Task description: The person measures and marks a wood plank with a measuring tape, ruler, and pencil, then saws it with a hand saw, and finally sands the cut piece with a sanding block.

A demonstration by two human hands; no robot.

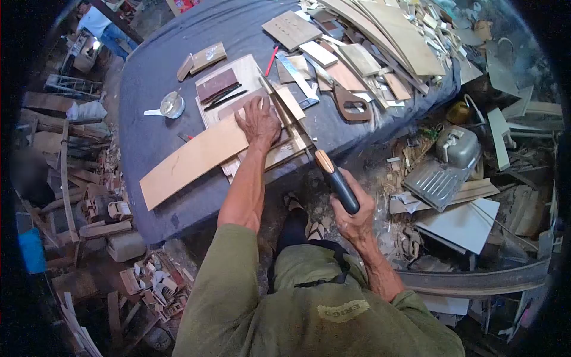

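In my right hand (pixel 355 208) is the black and light-wood handle of a hand saw (pixel 336 181), fingers wrapped around it. Its blade runs away from me toward the table, past the end of a long, pale wooden board (pixel 193 159). My left hand (pixel 260 122) presses down on that board, fingers curled over its far end and close beside the blade. Under both lies a stack of light boards (pixel 241 71). A dark brown block (pixel 217 86) and a black pen (pixel 226 100) rest on this stack. Where the teeth meet the wood is hard to make out.
The cloth-covered table (pixel 157 77) holds a small round container (pixel 172 105), a metal square (pixel 297 77), a red pencil (pixel 272 61), a second saw with a brown handle (pixel 351 106) and many offcuts. A metal sink (pixel 443 163) and scrap wood lie around. A person (pixel 98 24) is at far left.
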